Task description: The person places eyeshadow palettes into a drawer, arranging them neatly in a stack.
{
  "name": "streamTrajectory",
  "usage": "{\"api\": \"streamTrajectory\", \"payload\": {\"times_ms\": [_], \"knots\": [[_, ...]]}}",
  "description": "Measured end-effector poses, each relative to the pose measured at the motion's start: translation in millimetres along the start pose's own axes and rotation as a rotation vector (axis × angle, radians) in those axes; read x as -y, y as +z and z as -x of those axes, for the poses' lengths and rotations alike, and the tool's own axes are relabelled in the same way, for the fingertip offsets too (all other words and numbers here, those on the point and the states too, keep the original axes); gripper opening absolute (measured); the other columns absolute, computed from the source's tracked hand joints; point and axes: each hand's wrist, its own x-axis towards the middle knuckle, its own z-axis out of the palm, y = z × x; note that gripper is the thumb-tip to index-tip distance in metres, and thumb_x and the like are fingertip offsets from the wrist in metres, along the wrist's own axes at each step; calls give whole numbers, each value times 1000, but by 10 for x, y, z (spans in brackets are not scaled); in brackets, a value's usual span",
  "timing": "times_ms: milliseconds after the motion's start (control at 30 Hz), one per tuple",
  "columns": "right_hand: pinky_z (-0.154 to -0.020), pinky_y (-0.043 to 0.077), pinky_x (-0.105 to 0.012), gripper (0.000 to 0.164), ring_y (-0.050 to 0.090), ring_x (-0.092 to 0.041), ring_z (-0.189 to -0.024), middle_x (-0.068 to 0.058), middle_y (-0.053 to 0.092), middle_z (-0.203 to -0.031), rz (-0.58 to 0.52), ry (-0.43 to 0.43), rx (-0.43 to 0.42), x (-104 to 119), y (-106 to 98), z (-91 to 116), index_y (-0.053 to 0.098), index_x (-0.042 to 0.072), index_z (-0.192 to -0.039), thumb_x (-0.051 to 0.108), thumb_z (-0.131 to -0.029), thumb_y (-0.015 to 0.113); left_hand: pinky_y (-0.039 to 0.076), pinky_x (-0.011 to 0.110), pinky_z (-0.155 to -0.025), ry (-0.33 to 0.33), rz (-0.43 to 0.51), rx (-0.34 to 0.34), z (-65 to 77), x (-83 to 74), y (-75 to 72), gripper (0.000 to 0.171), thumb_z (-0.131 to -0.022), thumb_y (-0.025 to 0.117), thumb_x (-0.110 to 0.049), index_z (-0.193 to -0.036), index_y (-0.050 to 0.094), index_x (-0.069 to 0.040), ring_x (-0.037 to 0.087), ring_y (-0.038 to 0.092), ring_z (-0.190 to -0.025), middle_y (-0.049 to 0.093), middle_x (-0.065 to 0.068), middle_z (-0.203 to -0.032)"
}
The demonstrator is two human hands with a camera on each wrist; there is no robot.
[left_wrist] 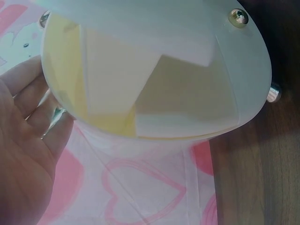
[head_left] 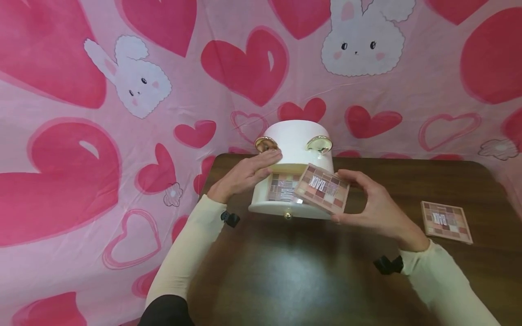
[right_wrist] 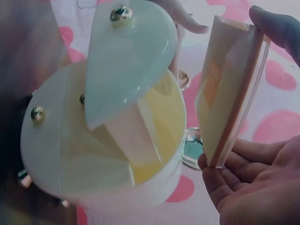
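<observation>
A white rounded storage box (head_left: 291,136) with gold ring handles stands on the table, its drawer (head_left: 265,208) pulled out at the front. Inside the drawer lies an eyeshadow palette (head_left: 280,186) with "BACK" on its cover. Held between the thumb and fingers of my right hand (head_left: 381,210) is a second, similar palette (head_left: 324,188), tilted over the drawer's right part. The right wrist view shows this palette (right_wrist: 229,93) edge-on, apart from the box. My left hand (head_left: 244,175) rests with extended fingers against the box's left front; its fingers (left_wrist: 35,101) touch the rim in the left wrist view.
A third palette (head_left: 446,222) lies flat on the dark wooden table (head_left: 293,276), to the right. A gold knob (head_left: 287,214) sticks out from the drawer front. Behind the table hangs a pink cloth (head_left: 228,27) with hearts and rabbits.
</observation>
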Motion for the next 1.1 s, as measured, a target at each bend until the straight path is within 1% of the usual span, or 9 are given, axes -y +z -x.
{"api": "streamTrajectory", "payload": {"times_ms": [67,233,400,467,567,667,800,967,1100], "knots": [[-101,41,-64,96,43,-31,-125,-7,46,-145,-16,-12,28,8,27,-41,41,14,-151,30,-71,92,30,36,-116,3,-3,-6,9,11,5,64,-104,43,-50,-156,38,-13,9,25,-148,33,-2,-161],[-102,41,-63,94,41,-32,-129,-6,46,-145,-72,9,89,5,73,-157,41,17,-151,33,-73,90,29,36,-117,8,0,-7,10,8,11,65,-104,41,-51,-157,37,-13,9,24,-148,32,-2,-162],[-94,51,-50,87,43,-30,-124,-6,49,-139,-126,11,146,-15,133,-301,45,15,-148,31,-74,88,27,37,-118,4,9,8,5,9,12,67,-104,40,-53,-157,36,-12,11,24,-149,31,0,-162],[-88,54,-44,85,43,-30,-122,-7,48,-138,-146,11,174,-13,169,-364,45,14,-148,31,-76,87,27,37,-118,1,16,8,4,6,10,64,-104,43,-48,-157,36,-12,11,24,-149,31,0,-162],[-85,56,-41,83,42,-31,-122,-8,47,-138,-173,17,210,-3,231,-453,45,14,-147,33,-77,85,28,37,-117,-2,25,5,2,2,6,59,-103,49,-33,-157,37,-12,10,24,-149,32,0,-162],[-91,53,-48,79,40,-31,-125,-8,47,-138,-180,-1,239,14,291,-542,46,14,-146,34,-79,83,28,37,-117,-2,36,2,3,8,4,59,-101,52,-24,-157,37,-12,9,25,-148,33,-1,-162],[-99,46,-56,72,40,-30,-126,-7,49,-137,-164,-32,267,20,364,-662,49,13,-142,32,-80,80,29,37,-117,2,44,-2,0,18,6,57,-102,52,-25,-156,38,-13,9,25,-148,33,-1,-161],[-102,41,-53,61,45,-29,-120,-10,53,-130,-175,-89,281,16,458,-776,51,5,-136,26,-84,75,30,38,-116,6,36,-13,-6,22,29,57,-101,52,-23,-156,39,-13,10,25,-148,34,-2,-161],[-105,38,-54,55,48,-29,-118,-11,56,-126,-137,-133,261,33,516,-829,54,1,-131,22,-84,73,29,39,-117,11,20,-16,-3,25,31,56,-102,50,-27,-156,39,-13,12,24,-149,35,-2,-160]]}}
